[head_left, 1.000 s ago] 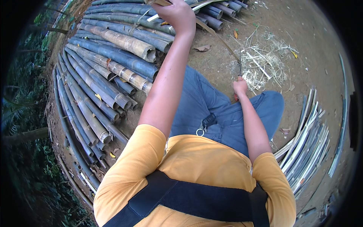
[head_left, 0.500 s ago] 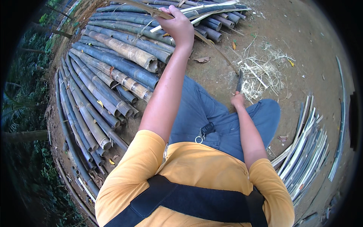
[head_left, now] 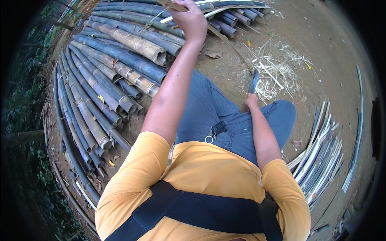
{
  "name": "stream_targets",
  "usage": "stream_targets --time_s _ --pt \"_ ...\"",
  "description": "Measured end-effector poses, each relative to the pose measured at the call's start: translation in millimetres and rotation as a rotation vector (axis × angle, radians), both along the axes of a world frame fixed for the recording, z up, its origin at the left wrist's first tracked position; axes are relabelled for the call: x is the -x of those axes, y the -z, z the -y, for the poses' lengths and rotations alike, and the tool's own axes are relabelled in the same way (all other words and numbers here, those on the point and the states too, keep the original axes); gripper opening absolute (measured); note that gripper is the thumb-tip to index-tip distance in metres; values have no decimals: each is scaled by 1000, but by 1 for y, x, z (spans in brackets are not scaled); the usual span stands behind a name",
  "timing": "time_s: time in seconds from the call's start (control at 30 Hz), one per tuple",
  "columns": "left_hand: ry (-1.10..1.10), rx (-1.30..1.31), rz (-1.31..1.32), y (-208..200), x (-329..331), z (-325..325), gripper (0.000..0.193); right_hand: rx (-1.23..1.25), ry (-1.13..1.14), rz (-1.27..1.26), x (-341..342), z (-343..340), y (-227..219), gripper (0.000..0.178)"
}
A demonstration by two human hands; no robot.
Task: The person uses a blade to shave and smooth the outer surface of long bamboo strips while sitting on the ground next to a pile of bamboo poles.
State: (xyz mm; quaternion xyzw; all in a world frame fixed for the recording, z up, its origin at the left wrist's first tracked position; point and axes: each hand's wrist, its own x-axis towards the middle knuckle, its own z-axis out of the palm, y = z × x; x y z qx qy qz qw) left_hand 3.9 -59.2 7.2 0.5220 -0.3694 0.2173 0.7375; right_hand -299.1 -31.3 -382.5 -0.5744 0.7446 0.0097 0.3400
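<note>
My left hand [head_left: 191, 24], stretched far forward at the top of the view, is closed around a long thin bamboo strip [head_left: 230, 43]. The strip slants down to the right, and its lower end meets the blade of a knife. My right hand [head_left: 252, 101], by my bent knee, is wrapped round the handle of that knife [head_left: 254, 81]. The dark blade points away from me, with its tip beside the strip's end. A heap of pale bamboo shavings [head_left: 281, 70] lies on the ground just right of the blade.
A large pile of bamboo poles [head_left: 120, 68] fills the left and far side. Split bamboo strips [head_left: 319, 156] lie bundled at the right, with long thin strips [head_left: 356, 132] beyond. Dry leaves [head_left: 214, 55] dot the dirt ground [head_left: 321, 48]. Dark greenery [head_left: 24, 168] borders the left.
The whole view has shifted slightly. My left hand sits a little higher in the picture, still gripping the strip. The knife has turned slightly, its blade still at the strip's end.
</note>
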Motion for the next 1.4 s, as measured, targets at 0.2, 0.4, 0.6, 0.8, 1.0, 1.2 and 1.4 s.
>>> stream_targets --time_s 0.2,0.4,0.6,0.8,1.0,1.2,1.4 --pt "202 -70 -267 4 -8 -26 18 769 -255 644 -86 -70 -211 24" --pt "169 -39 -259 0 3 -18 19 868 -811 843 -132 -137 -365 46" --pt "282 -48 -297 -9 17 -23 18 1063 -940 676 -133 -137 -351 62" --pt "321 -64 -330 -10 13 -29 19 1065 -895 710 -131 -139 -348 65" --pt "291 -61 -311 -6 11 -29 17 1043 -988 645 -134 -142 -359 59" --pt "312 -38 -306 -4 7 -25 16 1097 -885 720 -131 -132 -346 61" --pt "385 10 -312 -6 8 -26 14 1044 -979 631 -137 -142 -360 62"
